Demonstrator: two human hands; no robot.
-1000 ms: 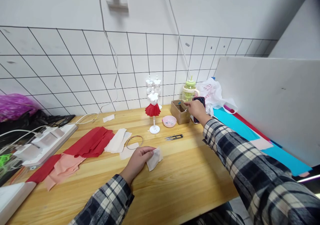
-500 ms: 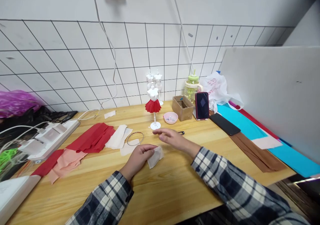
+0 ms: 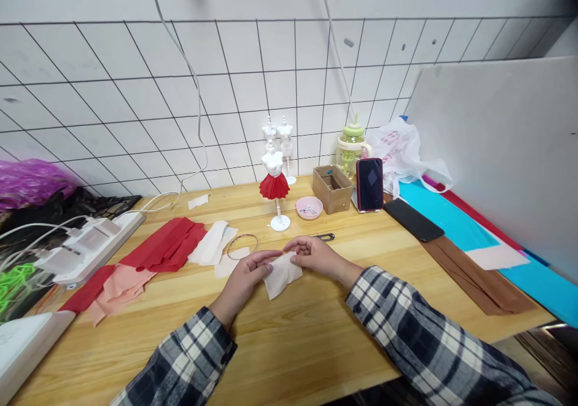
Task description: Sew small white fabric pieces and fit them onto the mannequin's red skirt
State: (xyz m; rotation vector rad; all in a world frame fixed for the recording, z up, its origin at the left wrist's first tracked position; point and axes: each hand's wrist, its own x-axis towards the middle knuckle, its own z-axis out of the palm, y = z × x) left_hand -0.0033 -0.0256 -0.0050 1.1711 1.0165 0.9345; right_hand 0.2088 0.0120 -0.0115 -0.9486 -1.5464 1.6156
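A small white piece of crepe paper or thin cloth (image 3: 282,278) hangs between my two hands above the wooden table. My left hand (image 3: 247,273) pinches its left upper edge between thumb and fingers. At the right upper edge, my right hand (image 3: 316,255) grips it the same way, fingers curled. Just beyond stands a miniature white dress form (image 3: 273,164) wearing a pleated red skirt (image 3: 274,186). A thin ring (image 3: 242,246) lies left of my hands, partly over another white piece (image 3: 226,267). Behind my right hand is a small black-handled tool (image 3: 326,237).
Red strips (image 3: 165,243), peach strips (image 3: 121,291) and a power strip (image 3: 99,246) lie left. A pink bead dish (image 3: 309,208), cardboard box (image 3: 333,192), propped phone (image 3: 369,184) and drink bottle (image 3: 350,153) stand behind. Black (image 3: 414,219), brown (image 3: 478,276) and blue (image 3: 433,210) pieces lie right.
My right hand has come down and closed on the white piece's right edge. The piece is now spread between both hands. The camera view has tilted slightly downward.
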